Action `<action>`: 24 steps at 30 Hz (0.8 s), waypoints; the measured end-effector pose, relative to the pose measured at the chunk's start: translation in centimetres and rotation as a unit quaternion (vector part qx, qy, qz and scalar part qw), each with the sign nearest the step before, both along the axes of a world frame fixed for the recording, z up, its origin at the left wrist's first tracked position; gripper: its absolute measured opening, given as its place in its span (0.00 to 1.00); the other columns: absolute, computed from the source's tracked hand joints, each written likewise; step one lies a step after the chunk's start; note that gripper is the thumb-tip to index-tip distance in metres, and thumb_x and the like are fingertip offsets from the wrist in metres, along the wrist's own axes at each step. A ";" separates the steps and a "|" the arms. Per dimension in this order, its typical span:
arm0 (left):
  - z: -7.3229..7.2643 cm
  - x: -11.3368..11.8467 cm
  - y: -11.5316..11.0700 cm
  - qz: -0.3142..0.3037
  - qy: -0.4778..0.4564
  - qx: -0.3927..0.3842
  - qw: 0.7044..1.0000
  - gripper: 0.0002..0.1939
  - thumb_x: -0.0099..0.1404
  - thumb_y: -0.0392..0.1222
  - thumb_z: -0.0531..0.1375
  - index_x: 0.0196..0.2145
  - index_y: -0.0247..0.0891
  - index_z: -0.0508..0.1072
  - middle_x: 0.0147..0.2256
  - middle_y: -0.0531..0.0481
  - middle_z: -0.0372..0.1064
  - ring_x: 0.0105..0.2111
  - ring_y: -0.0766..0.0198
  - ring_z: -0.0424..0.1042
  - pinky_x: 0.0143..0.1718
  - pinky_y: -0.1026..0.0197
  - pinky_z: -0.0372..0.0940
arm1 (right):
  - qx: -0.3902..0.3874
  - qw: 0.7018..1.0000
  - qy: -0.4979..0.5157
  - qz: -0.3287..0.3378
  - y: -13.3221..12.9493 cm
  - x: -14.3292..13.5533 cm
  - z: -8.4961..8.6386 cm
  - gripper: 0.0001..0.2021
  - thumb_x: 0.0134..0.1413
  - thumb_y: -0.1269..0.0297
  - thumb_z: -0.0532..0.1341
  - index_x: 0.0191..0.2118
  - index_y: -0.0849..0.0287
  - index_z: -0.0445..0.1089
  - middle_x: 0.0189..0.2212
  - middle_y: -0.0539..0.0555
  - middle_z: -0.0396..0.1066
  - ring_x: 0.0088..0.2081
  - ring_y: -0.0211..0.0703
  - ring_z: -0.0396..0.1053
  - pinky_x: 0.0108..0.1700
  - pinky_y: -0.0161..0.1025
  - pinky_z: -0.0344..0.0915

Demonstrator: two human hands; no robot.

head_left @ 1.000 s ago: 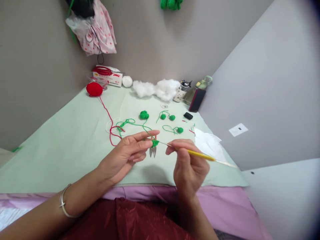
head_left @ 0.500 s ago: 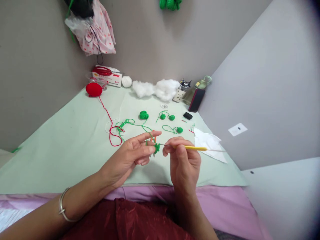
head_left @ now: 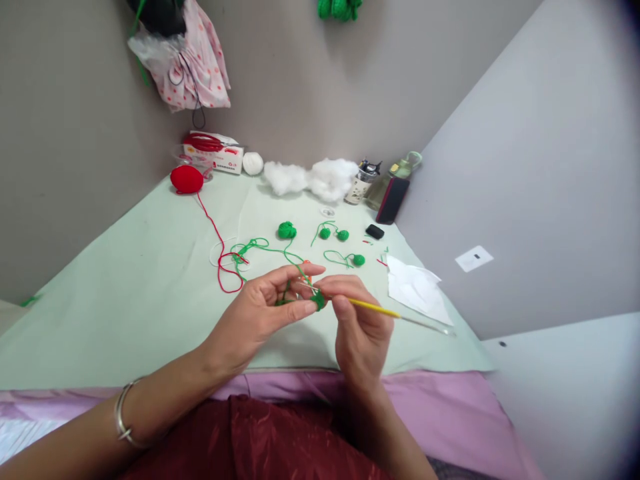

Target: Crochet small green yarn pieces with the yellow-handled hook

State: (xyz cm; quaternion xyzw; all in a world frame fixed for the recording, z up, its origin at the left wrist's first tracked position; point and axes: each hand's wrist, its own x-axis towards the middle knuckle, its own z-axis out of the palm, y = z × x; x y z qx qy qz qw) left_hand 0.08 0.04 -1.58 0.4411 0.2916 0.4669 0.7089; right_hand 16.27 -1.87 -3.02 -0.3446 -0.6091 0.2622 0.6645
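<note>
Between thumb and fingers, my left hand pinches a small green crochet piece, with green yarn running over its raised index finger. My right hand is closed around a crochet hook with a yellow handle. The hook's metal tip reaches the top of the green piece, and my two hands nearly touch there. Behind my left fingers an orange object is partly hidden. The green yarn leads back to a green yarn ball on the table.
Small green balls with tails lie beyond my hands. A red yarn ball, white stuffing, a pen cup, a phone and a bottle stand at the back. White paper lies right.
My right hand has moved left against the green piece, and the hook now slants down to the right, its tip further left. My left thumb and the piece have shifted slightly.
</note>
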 end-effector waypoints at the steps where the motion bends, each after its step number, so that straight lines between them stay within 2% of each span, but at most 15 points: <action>1: -0.1 0.0 0.0 0.003 0.003 0.003 1.000 0.19 0.60 0.38 0.74 0.50 0.47 0.84 0.34 0.54 0.73 0.38 0.64 0.71 0.48 0.60 0.65 | 0.012 1.000 -0.010 -0.014 -0.1 -0.1 -0.1 0.08 0.68 0.66 0.63 0.41 0.51 0.81 0.37 0.53 0.80 0.39 0.43 0.76 0.38 0.41 0.74; 3: -0.1 -0.1 0.0 0.010 0.010 0.006 1.000 0.19 0.60 0.39 0.74 0.50 0.47 0.84 0.33 0.54 0.73 0.37 0.64 0.70 0.48 0.59 0.66 | 0.009 1.000 0.004 -0.018 -0.1 -0.1 -0.1 0.08 0.69 0.65 0.62 0.41 0.52 0.81 0.36 0.53 0.80 0.35 0.41 0.75 0.36 0.40 0.74; 6: 0.0 -0.3 0.1 0.012 0.025 0.006 1.000 0.18 0.60 0.41 0.74 0.49 0.46 0.85 0.34 0.54 0.72 0.36 0.64 0.69 0.47 0.60 0.66 | -0.040 0.998 0.054 0.009 0.1 0.2 0.0 0.09 0.70 0.62 0.61 0.40 0.55 0.78 0.33 0.53 0.80 0.29 0.39 0.74 0.32 0.39 0.74; 9: 0.1 -0.4 0.2 0.012 0.036 0.010 0.999 0.17 0.61 0.42 0.73 0.49 0.46 0.85 0.34 0.54 0.72 0.35 0.64 0.69 0.46 0.60 0.66 | -0.065 0.994 0.079 0.033 0.2 0.5 0.3 0.11 0.72 0.59 0.59 0.39 0.56 0.76 0.33 0.53 0.80 0.28 0.39 0.75 0.31 0.39 0.74; 12: 0.1 -0.6 0.2 0.015 0.047 0.024 0.999 0.15 0.62 0.42 0.72 0.48 0.48 0.85 0.33 0.54 0.72 0.36 0.64 0.69 0.46 0.60 0.65 | -0.054 0.996 0.052 0.036 -0.2 0.7 0.6 0.11 0.73 0.61 0.57 0.41 0.56 0.76 0.34 0.54 0.81 0.29 0.39 0.76 0.32 0.40 0.76; 15: 0.1 -0.9 0.0 0.029 0.073 0.044 0.996 0.15 0.64 0.42 0.71 0.49 0.49 0.84 0.35 0.54 0.73 0.39 0.63 0.71 0.48 0.61 0.65 | -0.006 1.000 -0.015 -0.007 -0.8 0.7 0.7 0.11 0.73 0.66 0.55 0.43 0.55 0.76 0.36 0.53 0.81 0.31 0.39 0.77 0.35 0.41 0.77; 18: 0.2 -0.9 -0.1 0.053 0.102 0.074 0.991 0.16 0.65 0.40 0.70 0.50 0.49 0.84 0.38 0.53 0.75 0.43 0.62 0.71 0.49 0.60 0.65 | 0.072 0.989 -0.114 -0.057 -1.1 0.8 0.6 0.11 0.72 0.71 0.55 0.47 0.53 0.75 0.39 0.53 0.81 0.34 0.40 0.78 0.38 0.42 0.77; 20: 0.2 -0.7 -0.3 0.072 0.115 0.088 0.987 0.16 0.65 0.39 0.69 0.50 0.49 0.83 0.38 0.53 0.75 0.42 0.61 0.71 0.49 0.60 0.65 | 0.120 0.971 -0.191 -0.080 -1.1 0.8 0.3 0.11 0.72 0.71 0.55 0.50 0.52 0.74 0.40 0.55 0.81 0.38 0.43 0.79 0.39 0.43 0.78; 24: 0.2 -0.1 -0.6 0.106 0.121 0.094 0.983 0.18 0.64 0.38 0.70 0.51 0.49 0.83 0.35 0.54 0.73 0.38 0.63 0.68 0.46 0.61 0.65 | 0.214 0.914 -0.310 -0.149 -1.0 0.4 -0.7 0.14 0.69 0.72 0.59 0.55 0.53 0.73 0.41 0.58 0.81 0.42 0.47 0.80 0.39 0.44 0.79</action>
